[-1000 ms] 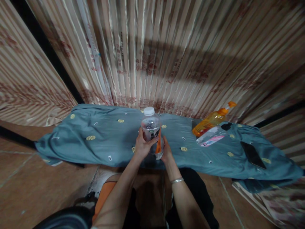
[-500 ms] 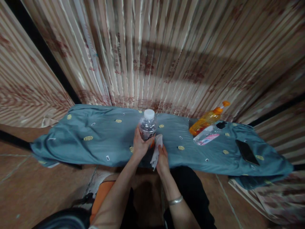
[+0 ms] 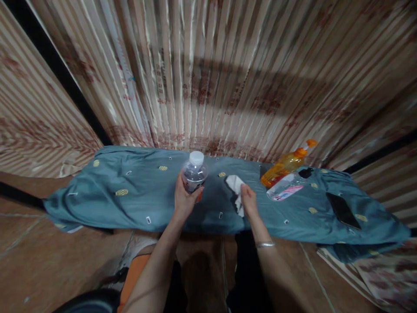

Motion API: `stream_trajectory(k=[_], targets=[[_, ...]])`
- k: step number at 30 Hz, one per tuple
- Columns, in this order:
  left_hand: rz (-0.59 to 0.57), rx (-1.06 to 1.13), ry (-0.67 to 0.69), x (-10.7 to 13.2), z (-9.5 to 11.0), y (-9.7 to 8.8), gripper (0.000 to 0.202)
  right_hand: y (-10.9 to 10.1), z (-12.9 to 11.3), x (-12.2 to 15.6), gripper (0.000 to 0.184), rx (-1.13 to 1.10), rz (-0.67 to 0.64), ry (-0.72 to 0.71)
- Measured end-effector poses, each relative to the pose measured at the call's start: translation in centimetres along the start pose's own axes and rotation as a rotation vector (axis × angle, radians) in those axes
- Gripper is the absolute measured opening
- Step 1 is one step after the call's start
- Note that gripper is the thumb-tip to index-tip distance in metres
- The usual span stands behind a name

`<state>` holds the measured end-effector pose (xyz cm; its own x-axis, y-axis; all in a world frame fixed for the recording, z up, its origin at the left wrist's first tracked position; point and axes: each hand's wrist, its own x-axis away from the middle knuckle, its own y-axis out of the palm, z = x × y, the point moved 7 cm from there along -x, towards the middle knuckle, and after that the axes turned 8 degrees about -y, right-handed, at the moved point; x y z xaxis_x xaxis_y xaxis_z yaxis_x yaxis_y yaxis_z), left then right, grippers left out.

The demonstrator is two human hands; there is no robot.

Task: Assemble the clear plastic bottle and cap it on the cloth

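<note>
A clear plastic bottle (image 3: 194, 174) with a white cap is upright at the middle of the cloth-covered table. My left hand (image 3: 185, 195) is wrapped round its side, thumb across the front, hiding part of the label. To the right, my right hand (image 3: 249, 201) grips a crumpled white cloth (image 3: 235, 187), or possibly a tissue; it hangs from the fingers just over the table, apart from the bottle. A silver bracelet circles the right wrist.
An orange pump bottle (image 3: 282, 168) leans or lies at the back right beside a clear bottle (image 3: 284, 188) with a pink label and black top. A dark phone (image 3: 343, 210) lies farther right. A striped curtain (image 3: 208, 78) hangs behind the blue-green table cover (image 3: 137, 206).
My right hand has moved right with the white cloth, away from the bottle. The left hand and the bottle have shifted slightly left.
</note>
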<state>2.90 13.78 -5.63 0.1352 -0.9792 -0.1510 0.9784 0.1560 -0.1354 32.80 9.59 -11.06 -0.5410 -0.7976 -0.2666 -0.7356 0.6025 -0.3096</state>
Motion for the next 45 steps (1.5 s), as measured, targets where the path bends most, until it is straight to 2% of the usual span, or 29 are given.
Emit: stream_trajectory(k=[2, 3, 4, 6, 8, 11, 14, 16, 17, 19, 20, 22, 25, 27, 29, 31, 32, 34, 38, 40, 43, 45], targets=[[0.071, 0.027, -0.002, -0.8, -0.5, -1.0, 0.100, -4.2, 1.1, -1.1, 0.056, 0.134, 0.074, 0.001], [0.088, 0.039, -0.006, -1.1, -0.7, -1.3, 0.101, -5.5, 1.5, -1.5, 0.051, 0.191, 0.087, -0.002], [0.094, 0.046, -0.007, -1.3, -0.9, -1.5, 0.101, -6.2, 1.8, -1.9, 0.047, 0.241, 0.087, -0.009], [0.091, 0.053, -0.006, -1.4, -1.1, -1.6, 0.101, -5.4, 1.9, -2.6, 0.041, 0.315, 0.051, -0.038], [0.078, 0.050, -0.003, -1.2, -1.1, -1.5, 0.101, -1.8, 1.5, -3.3, 0.041, 0.353, -0.019, -0.086], [0.072, 0.041, 0.000, -1.0, -1.0, -1.4, 0.103, 6.2, -0.3, -3.4, 0.045, 0.354, -0.168, -0.182], [0.082, 0.035, 0.010, -1.0, -0.9, -1.6, 0.103, 13.6, -2.9, -1.0, 0.047, 0.310, -0.353, -0.318], [0.089, 0.020, 0.003, -1.2, -1.0, -1.7, 0.101, 15.8, -4.1, 2.1, 0.051, 0.269, -0.465, -0.408], [0.094, 0.010, -0.007, -1.3, -1.0, -1.8, 0.099, 15.8, -4.3, 3.9, 0.054, 0.251, -0.513, -0.447], [0.101, -0.014, -0.036, -1.3, -1.2, -2.0, 0.094, 14.0, -4.3, 7.5, 0.062, 0.194, -0.651, -0.570], [0.101, -0.027, -0.051, -1.3, -1.2, -2.1, 0.092, 12.1, -3.7, 8.8, 0.065, 0.181, -0.698, -0.612], [0.091, -0.053, -0.074, -1.3, -1.4, -2.2, 0.087, 6.6, -1.6, 9.8, 0.068, 0.227, -0.708, -0.617], [0.097, -0.064, -0.077, -1.2, -1.6, -2.4, 0.079, -3.4, 2.5, 8.1, 0.062, 0.435, -0.539, -0.530], [0.112, -0.051, -0.089, -1.2, -1.8, -2.4, 0.074, -9.2, 4.6, 6.4, 0.058, 0.572, -0.389, -0.460], [0.118, -0.042, -0.106, -1.2, -1.9, -2.2, 0.073, -12.8, 5.6, 5.0, 0.054, 0.658, -0.236, -0.383], [0.109, -0.041, -0.107, -1.0, -1.8, -1.8, 0.076, -13.4, 5.7, 3.9, 0.051, 0.697, -0.138, -0.302], [0.098, -0.041, -0.099, -0.9, -1.6, -1.6, 0.079, -12.6, 5.5, 3.4, 0.049, 0.700, -0.116, -0.269], [0.061, -0.041, -0.072, -0.7, -1.3, -1.2, 0.086, -9.2, 4.5, 2.0, 0.047, 0.678, -0.114, -0.238], [0.000, -0.051, -0.035, -0.4, -1.0, -0.7, 0.094, 0.4, 1.9, -1.6, 0.048, 0.609, -0.187, -0.294], [-0.017, -0.053, -0.033, -0.5, -1.3, -0.6, 0.098, 5.3, 0.6, -2.3, 0.049, 0.556, -0.253, -0.343], [-0.023, -0.057, -0.042, -0.8, -1.8, -0.6, 0.097, 11.1, -1.3, -0.4, 0.049, 0.473, -0.383, -0.430], [-0.012, -0.057, -0.043, -1.2, -2.0, -0.8, 0.094, 13.0, -2.5, 2.7, 0.050, 0.425, -0.463, -0.481]])
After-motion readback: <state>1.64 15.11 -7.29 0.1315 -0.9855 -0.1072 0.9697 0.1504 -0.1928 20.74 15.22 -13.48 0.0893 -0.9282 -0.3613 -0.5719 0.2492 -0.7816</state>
